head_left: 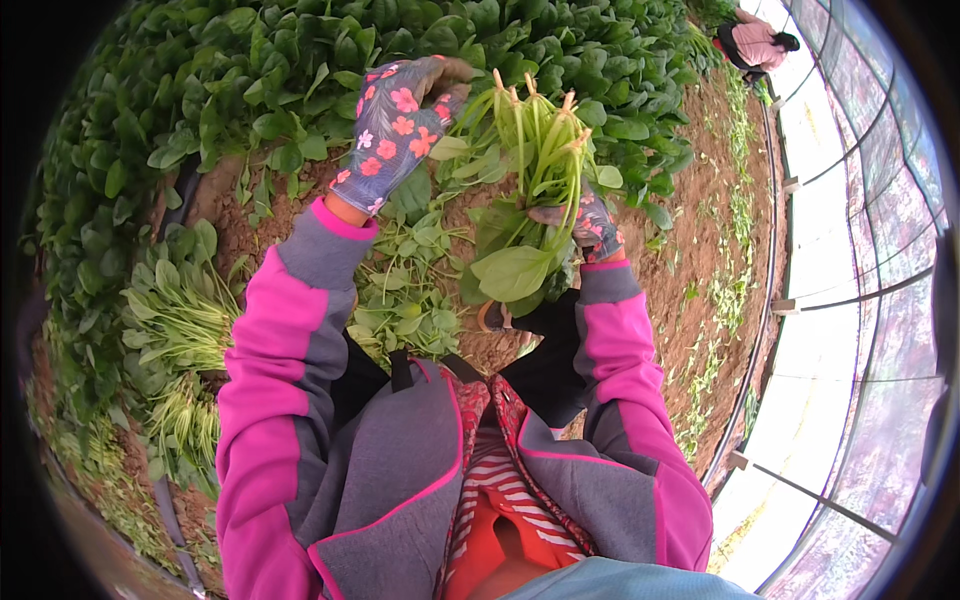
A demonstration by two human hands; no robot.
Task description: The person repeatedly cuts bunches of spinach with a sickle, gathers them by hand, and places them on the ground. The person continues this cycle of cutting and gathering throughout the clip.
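My right hand (590, 222), in a patterned glove, grips a bunch of spinach (535, 165) by its leafy part. The bunch is upside down, with its pale, pinkish root ends on top and its broad leaves hanging below. To the left of those root ends is my left hand (410, 115), in a dark glove with red and pink flowers. Its fingers are curled toward the thumb, apart from the bunch; whatever they may hold is hidden. Loose leaves and stems (410, 300) lie on the soil beneath my hands.
Dense standing spinach (300, 60) fills the far side and the left. Bundles of picked spinach (185, 310) lie on the ground left of me. A dark hose (180, 190) crosses the soil. On the right are bare soil (720, 270), a plastic greenhouse wall (850, 330), and a distant person (757, 45).
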